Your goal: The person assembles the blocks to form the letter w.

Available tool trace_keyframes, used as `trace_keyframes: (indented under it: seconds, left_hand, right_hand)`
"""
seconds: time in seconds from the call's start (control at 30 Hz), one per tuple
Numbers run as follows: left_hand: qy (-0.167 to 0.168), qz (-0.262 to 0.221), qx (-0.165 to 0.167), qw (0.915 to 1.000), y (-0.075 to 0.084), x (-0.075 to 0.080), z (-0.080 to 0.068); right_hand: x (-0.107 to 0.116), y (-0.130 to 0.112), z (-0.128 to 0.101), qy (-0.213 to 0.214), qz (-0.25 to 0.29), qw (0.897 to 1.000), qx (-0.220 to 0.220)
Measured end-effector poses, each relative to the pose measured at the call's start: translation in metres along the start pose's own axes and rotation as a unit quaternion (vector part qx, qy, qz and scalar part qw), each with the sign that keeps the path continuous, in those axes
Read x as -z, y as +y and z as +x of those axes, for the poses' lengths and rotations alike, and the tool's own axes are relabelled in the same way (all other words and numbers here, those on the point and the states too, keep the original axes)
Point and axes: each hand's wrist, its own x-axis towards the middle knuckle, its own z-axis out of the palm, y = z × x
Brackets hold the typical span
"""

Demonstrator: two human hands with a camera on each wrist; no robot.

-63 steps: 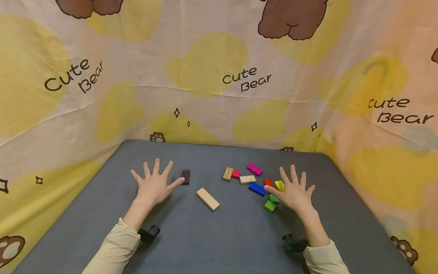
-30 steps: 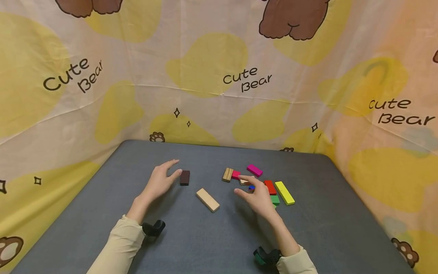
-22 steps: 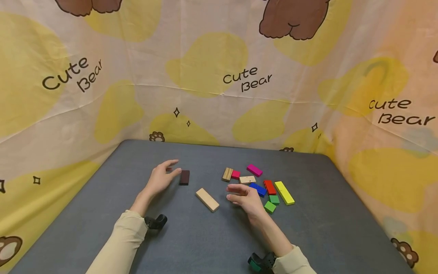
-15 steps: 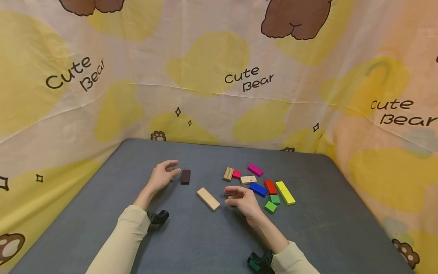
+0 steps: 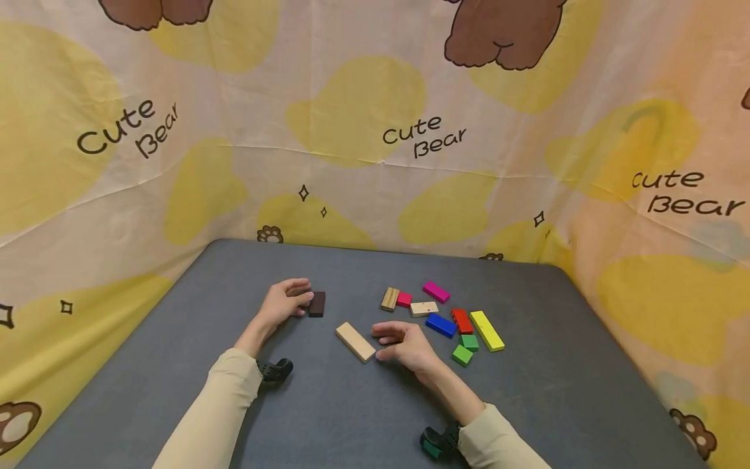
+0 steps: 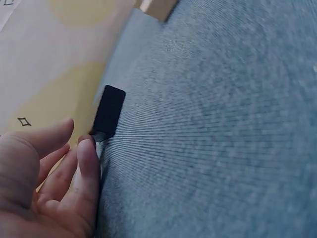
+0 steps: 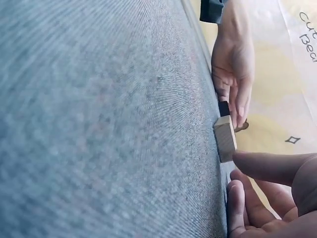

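Observation:
My left hand (image 5: 301,298) lies on the grey table, fingers loosely curved, with a fingertip (image 6: 88,154) touching the near end of a dark brown block (image 5: 317,303) (image 6: 109,113); the thumb stays apart from it. My right hand (image 5: 381,346) hovers low just right of a light wooden block (image 5: 355,341) (image 7: 225,138). Its thumb and curved fingers (image 7: 260,168) are spread close to the block's end, holding nothing. The right wrist view also shows the left hand (image 7: 233,64) beyond the wooden block.
A cluster of small blocks lies right of my right hand: striped wood (image 5: 389,298), pink (image 5: 403,299), magenta (image 5: 436,291), pale wood (image 5: 424,308), blue (image 5: 441,324), red (image 5: 461,320), yellow (image 5: 487,330), two green (image 5: 465,348). Printed cloth walls (image 5: 375,143) enclose the table (image 5: 363,417).
Both hands were spread flat; the right hand has swept left from the coloured blocks to the wooden block. The left hand has curled and closed in on the dark block.

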Motion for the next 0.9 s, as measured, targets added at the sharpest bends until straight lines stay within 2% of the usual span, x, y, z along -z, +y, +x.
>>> trace_keyframes:
  seconds: [0.13, 0.27, 0.33, 0.57, 0.9]
  left_hand:
    - [-0.002, 0.034, 0.009, 0.9994, -0.001, -0.002, 0.001]
    - [0.004, 0.047, 0.013, 0.9988, 0.000, -0.004, 0.000]
    - [0.010, 0.045, 0.013, 0.9989, 0.000, -0.005, 0.000]
    - [0.053, 0.055, 0.022, 0.9968, 0.003, -0.010, -0.003]
    - [0.092, 0.060, 0.040, 0.9931, 0.001, -0.016, -0.001]
  right_hand:
    - [-0.006, -0.014, -0.006, -0.002, -0.013, 1.000, 0.004]
    - [-0.009, -0.017, -0.008, 0.004, -0.017, 1.000, 0.016]
    - [-0.010, -0.016, -0.007, 0.007, -0.016, 1.000, 0.018]
    - [-0.011, 0.011, 0.011, 0.025, -0.039, 0.999, 0.012]
    - [-0.023, 0.008, 0.013, 0.033, -0.057, 0.998, 0.012]
